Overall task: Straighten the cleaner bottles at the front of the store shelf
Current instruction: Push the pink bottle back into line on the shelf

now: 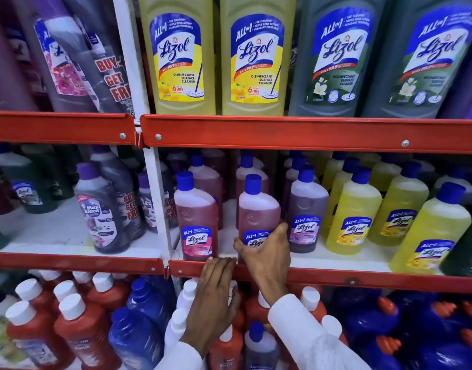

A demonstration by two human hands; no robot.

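On the middle shelf stand small Lizol cleaner bottles with blue caps. My right hand (266, 252) grips the lower part of a pink bottle (257, 209) at the shelf front, thumb on its left side and fingers round its right. A second pink bottle (196, 217) stands upright to its left, apart from it. A purple bottle (307, 209) stands just right of the held one. My left hand (216, 289) rests flat, fingers together, on the red front rail (336, 280) of this shelf, holding nothing.
Yellow bottles (352, 214) fill the middle shelf to the right, dark Max Kleen bottles (101, 209) to the left past a white upright post (160, 204). Large yellow and green Lizol bottles (178, 57) stand above. Red, blue and white-capped bottles (77, 324) crowd the shelf below.
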